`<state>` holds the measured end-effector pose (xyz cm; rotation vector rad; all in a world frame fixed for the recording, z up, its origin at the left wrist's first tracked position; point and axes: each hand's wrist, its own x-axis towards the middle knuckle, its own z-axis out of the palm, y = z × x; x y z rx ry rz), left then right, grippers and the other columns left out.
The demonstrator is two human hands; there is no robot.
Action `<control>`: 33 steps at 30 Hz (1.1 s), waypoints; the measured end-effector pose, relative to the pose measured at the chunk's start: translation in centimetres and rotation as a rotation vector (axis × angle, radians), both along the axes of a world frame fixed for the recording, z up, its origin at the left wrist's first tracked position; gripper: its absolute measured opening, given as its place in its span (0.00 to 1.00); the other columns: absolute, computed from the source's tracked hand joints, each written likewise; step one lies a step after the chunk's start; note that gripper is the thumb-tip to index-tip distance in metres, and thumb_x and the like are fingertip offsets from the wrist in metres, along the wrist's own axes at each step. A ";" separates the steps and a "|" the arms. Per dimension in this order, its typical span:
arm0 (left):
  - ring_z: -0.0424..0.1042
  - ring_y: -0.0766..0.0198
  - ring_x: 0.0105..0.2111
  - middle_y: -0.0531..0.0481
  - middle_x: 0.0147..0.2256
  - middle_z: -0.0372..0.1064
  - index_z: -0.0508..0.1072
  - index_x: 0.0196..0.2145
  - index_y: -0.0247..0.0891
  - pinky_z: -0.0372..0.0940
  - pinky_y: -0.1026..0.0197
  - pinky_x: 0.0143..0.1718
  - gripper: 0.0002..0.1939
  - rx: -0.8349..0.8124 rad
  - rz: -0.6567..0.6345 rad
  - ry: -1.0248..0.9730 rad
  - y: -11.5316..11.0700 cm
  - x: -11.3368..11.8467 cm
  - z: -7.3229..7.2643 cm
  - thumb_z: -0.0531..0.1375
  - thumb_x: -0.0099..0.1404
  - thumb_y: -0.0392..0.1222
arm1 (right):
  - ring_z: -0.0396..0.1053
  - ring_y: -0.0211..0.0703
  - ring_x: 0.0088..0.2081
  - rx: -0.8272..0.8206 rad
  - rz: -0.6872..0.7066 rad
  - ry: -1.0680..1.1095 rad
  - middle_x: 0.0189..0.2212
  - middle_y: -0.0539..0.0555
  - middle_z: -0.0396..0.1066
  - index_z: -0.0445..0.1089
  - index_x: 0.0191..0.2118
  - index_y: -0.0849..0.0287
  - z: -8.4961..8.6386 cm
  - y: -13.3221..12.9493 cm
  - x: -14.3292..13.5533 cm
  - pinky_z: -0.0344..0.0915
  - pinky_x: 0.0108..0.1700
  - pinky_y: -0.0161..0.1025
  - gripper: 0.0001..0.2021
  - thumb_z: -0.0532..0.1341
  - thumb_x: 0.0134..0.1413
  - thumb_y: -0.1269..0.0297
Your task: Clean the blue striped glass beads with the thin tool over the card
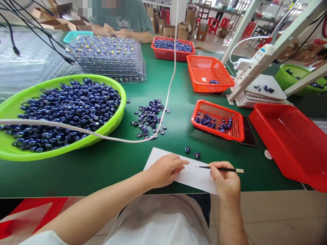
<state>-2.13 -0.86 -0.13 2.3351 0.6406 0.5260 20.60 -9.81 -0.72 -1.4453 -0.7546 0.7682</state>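
Note:
A white sheet lies at the table's front edge, faint lines on it. On its left part rests my left hand, the index finger stretched out and the others loosely bent, with nothing visible in them. My right hand is closed around black tweezers with a pale rear end. Their tip points left over the sheet, close to my left fingertips; a tiny pale bit shows at the tip, too small to name. Just beyond the sheet sit two shiny dark-blue round pieces, apart from both hands.
A green basket heaped with dark-blue looped pieces stands left. Loose dark pieces lie mid-table under a white cable. Red baskets stand right, stacked clear trays behind. A person sits opposite, hands together.

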 end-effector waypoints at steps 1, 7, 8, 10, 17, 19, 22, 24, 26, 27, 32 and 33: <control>0.69 0.62 0.33 0.45 0.34 0.73 0.73 0.51 0.36 0.64 0.62 0.35 0.15 -0.066 0.052 -0.023 0.0 0.0 0.2 0.52 0.71 0.36 | 0.63 0.31 0.16 0.012 -0.006 -0.014 0.27 0.52 0.77 0.67 0.29 0.58 0.2 -0.2 0.0 0.63 0.21 0.35 0.14 0.71 0.45 0.57; 0.69 0.66 0.28 0.50 0.31 0.76 0.79 0.40 0.37 0.60 0.65 0.30 0.12 -0.409 0.213 -0.009 0.8 0.5 2.2 0.57 0.69 0.44 | 0.64 0.31 0.18 0.133 -0.127 -0.008 0.30 0.53 0.77 0.67 0.32 0.58 2.4 -1.2 -1.8 0.64 0.21 0.34 0.12 0.71 0.47 0.62; 0.68 0.66 0.27 0.51 0.29 0.75 0.79 0.39 0.37 0.60 0.66 0.29 0.13 -0.470 0.234 0.010 1.1 0.7 2.5 0.57 0.68 0.44 | 0.64 0.31 0.18 0.158 -0.142 0.022 0.30 0.53 0.77 0.67 0.33 0.58 2.5 -1.1 -2.2 0.64 0.22 0.34 0.12 0.71 0.48 0.63; 0.68 0.66 0.27 0.52 0.28 0.75 0.80 0.40 0.36 0.59 0.66 0.29 0.13 -0.584 0.272 0.033 1.7 1.1 2.9 0.58 0.67 0.45 | 0.64 0.30 0.19 0.185 -0.179 0.081 0.31 0.52 0.77 0.67 0.34 0.58 2.3 -0.6 -3.1 0.64 0.23 0.34 0.11 0.70 0.50 0.64; 0.67 0.66 0.28 0.52 0.31 0.75 0.77 0.51 0.36 0.60 0.65 0.29 0.19 -0.722 0.272 0.004 1.9 1.6 1.8 0.60 0.64 0.42 | 0.65 0.30 0.19 0.189 -0.182 0.182 0.31 0.52 0.78 0.67 0.34 0.58 -0.3 1.1 -4.2 0.65 0.25 0.33 0.11 0.70 0.50 0.64; 0.66 0.67 0.25 0.53 0.28 0.73 0.77 0.51 0.35 0.61 0.66 0.28 0.19 -0.776 0.280 -0.014 1.7 1.7 1.4 0.60 0.64 0.41 | 0.65 0.30 0.19 0.193 -0.179 0.188 0.31 0.52 0.78 0.67 0.34 0.58 -0.5 1.1 -4.2 0.64 0.25 0.33 0.11 0.70 0.50 0.64; 0.67 0.67 0.25 0.54 0.27 0.72 0.78 0.49 0.35 0.62 0.66 0.29 0.18 -0.819 0.300 -0.064 1.5 1.8 1.0 0.62 0.62 0.41 | 0.66 0.30 0.20 0.183 -0.173 0.188 0.32 0.52 0.78 0.67 0.35 0.58 -0.4 0.8 -4.3 0.65 0.25 0.33 0.11 0.70 0.51 0.65; 0.67 0.67 0.26 0.54 0.26 0.71 0.78 0.48 0.36 0.62 0.66 0.29 0.17 -0.793 0.293 -0.085 1.5 1.8 0.8 0.63 0.61 0.42 | 0.66 0.30 0.20 0.175 -0.177 0.179 0.33 0.52 0.78 0.67 0.35 0.58 -0.3 0.7 -4.4 0.65 0.26 0.34 0.11 0.70 0.51 0.66; 0.66 0.67 0.26 0.54 0.26 0.70 0.79 0.47 0.36 0.61 0.66 0.29 0.16 -0.759 0.270 -0.102 1.5 1.8 0.8 0.63 0.62 0.42 | 0.66 0.30 0.20 0.172 -0.177 0.164 0.33 0.52 0.78 0.67 0.35 0.58 -0.3 0.6 -4.5 0.65 0.25 0.34 0.10 0.70 0.51 0.66; 0.65 0.67 0.26 0.54 0.25 0.70 0.79 0.46 0.36 0.61 0.66 0.29 0.16 -0.747 0.259 -0.111 1.5 1.7 0.9 0.63 0.62 0.42 | 0.66 0.30 0.20 0.172 -0.175 0.156 0.33 0.52 0.77 0.67 0.35 0.58 -0.3 0.5 -4.6 0.66 0.26 0.34 0.10 0.70 0.51 0.66; 0.65 0.68 0.26 0.56 0.25 0.68 0.77 0.40 0.36 0.60 0.67 0.29 0.10 -0.779 0.252 -0.154 1.3 1.7 0.8 0.65 0.59 0.40 | 0.65 0.30 0.20 0.187 -0.171 0.122 0.34 0.52 0.77 0.67 0.35 0.58 -0.5 0.4 -4.6 0.65 0.25 0.34 0.09 0.69 0.52 0.67; 0.66 0.68 0.27 0.56 0.25 0.68 0.76 0.38 0.37 0.60 0.67 0.29 0.10 -0.791 0.259 -0.163 1.2 1.7 0.7 0.66 0.58 0.40 | 0.65 0.30 0.20 0.194 -0.173 0.115 0.34 0.52 0.77 0.67 0.35 0.58 -0.5 0.3 -4.6 0.65 0.24 0.33 0.09 0.69 0.52 0.67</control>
